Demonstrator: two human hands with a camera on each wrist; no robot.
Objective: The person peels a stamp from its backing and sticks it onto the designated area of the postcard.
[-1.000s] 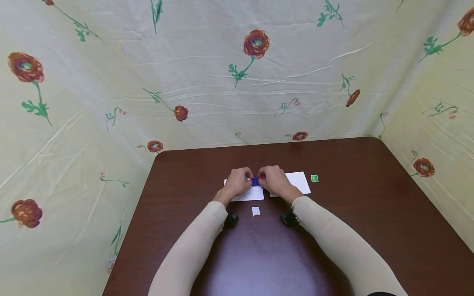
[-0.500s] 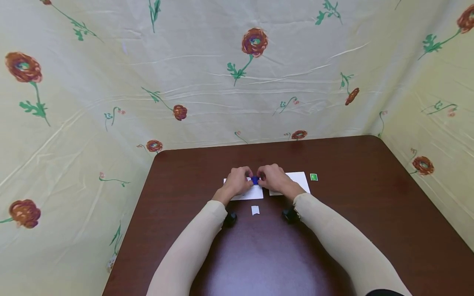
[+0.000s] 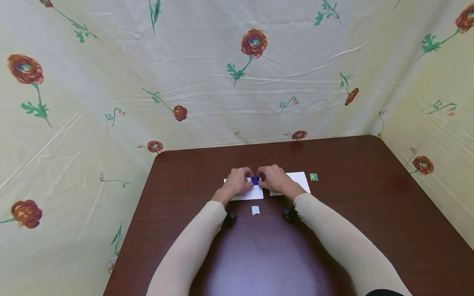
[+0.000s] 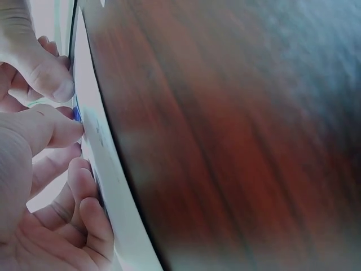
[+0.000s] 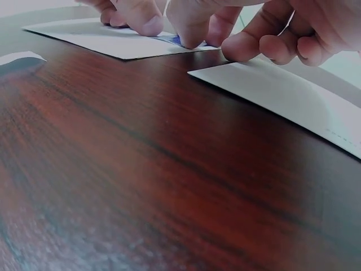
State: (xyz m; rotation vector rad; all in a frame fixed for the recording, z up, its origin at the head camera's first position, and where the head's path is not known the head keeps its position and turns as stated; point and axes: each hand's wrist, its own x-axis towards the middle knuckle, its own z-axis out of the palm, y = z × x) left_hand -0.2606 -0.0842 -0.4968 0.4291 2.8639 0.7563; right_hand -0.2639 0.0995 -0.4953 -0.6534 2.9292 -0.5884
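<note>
Both hands meet at a small blue square, like a stamp, on the upper right part of the left white card, envelope-like. My left hand holds its left side between thumb and forefinger. My right hand does likewise on the right side, its other fingers curled. In the right wrist view, the right thumb comes down beside the blue square at the card surface. Fingertips cover much of the square, so the exact contact is partly hidden.
Partly under the right hand lies a second white card. Right of it is a small green stamp-like square with a pale border. A small white paper scrap lies nearer the person on the dark brown table. A floral curtain surrounds the table.
The right forearm has shifted slightly to the right. Both hands stay at the blue square, which keeps its place on the left card.
</note>
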